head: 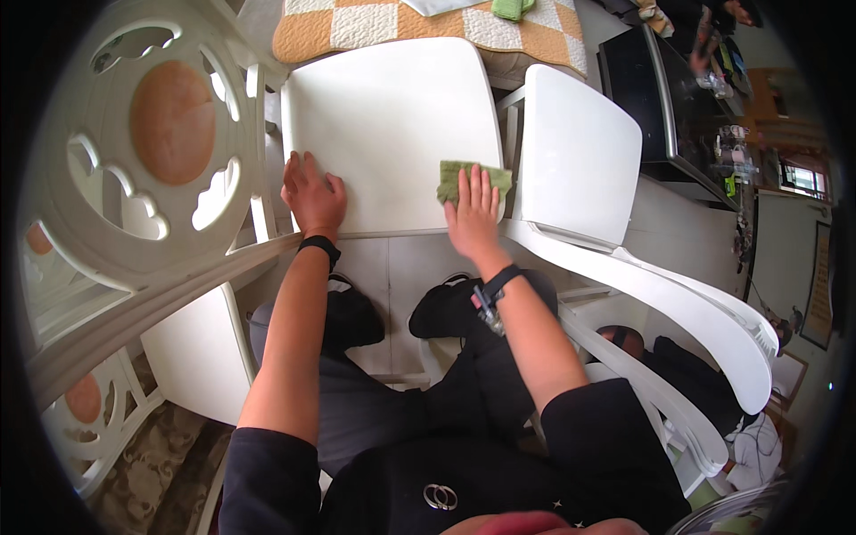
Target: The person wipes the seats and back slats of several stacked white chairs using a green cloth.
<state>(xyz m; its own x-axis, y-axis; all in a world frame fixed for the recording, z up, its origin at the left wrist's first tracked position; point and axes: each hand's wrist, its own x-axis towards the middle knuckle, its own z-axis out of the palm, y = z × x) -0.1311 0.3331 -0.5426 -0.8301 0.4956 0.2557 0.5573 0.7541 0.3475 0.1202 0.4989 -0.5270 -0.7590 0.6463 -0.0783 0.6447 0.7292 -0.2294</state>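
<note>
Before me lies the white seat of a chair [394, 120], its surface smooth and pale. My left hand [314, 200] rests on the seat's near left edge, fingers bent and somewhat apart, holding nothing. Under the fingers of my right hand [475, 217] is a folded green cloth [496, 179], pressed flat at the seat's near right corner. Part of the cloth is hidden by that hand. A white chair back with cutouts and an orange oval panel [172, 122] rises along the left side.
A second white chair seat [578, 154] stands close on the right, with curved white chair parts [642, 287] nearer me. Beyond the seat is an orange-and-white quilted cover [364, 25] bearing another green cloth [511, 8]. A dark glossy cabinet [635, 100] is at the upper right.
</note>
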